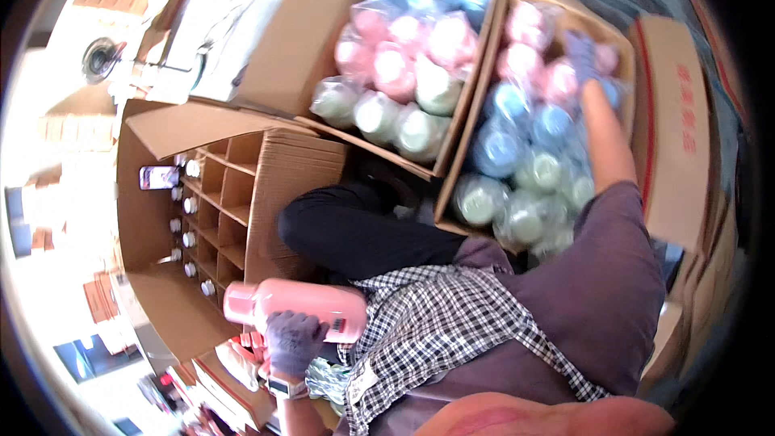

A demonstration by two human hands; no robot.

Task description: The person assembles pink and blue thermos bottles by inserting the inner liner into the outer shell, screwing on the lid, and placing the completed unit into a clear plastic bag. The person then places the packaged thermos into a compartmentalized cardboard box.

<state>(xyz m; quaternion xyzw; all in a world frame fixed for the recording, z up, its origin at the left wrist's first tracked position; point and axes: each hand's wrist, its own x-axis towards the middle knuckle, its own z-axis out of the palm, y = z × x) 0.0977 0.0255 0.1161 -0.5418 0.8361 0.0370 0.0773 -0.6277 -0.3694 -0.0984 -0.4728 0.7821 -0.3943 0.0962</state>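
Observation:
My left hand (295,342), in a grey glove, grips a large pink bottle (319,305) that lies on its side against my checked apron (428,315). My right hand (580,56), also gloved, reaches into the far end of the right open carton (456,182). It is among pink bottles (521,62) wrapped in clear plastic; its fingers are blurred, so whether they grasp one is unclear. Nearer in that carton lie wrapped blue bottles (496,148) and pale green bottles (526,218).
A second open carton (363,133) of wrapped pink, blue and pale green bottles stands beside it. On the left, a carton with cardboard dividers (234,186) holds several white-capped bottles (190,206) along one side. A phone (159,178) rests at that carton's left wall.

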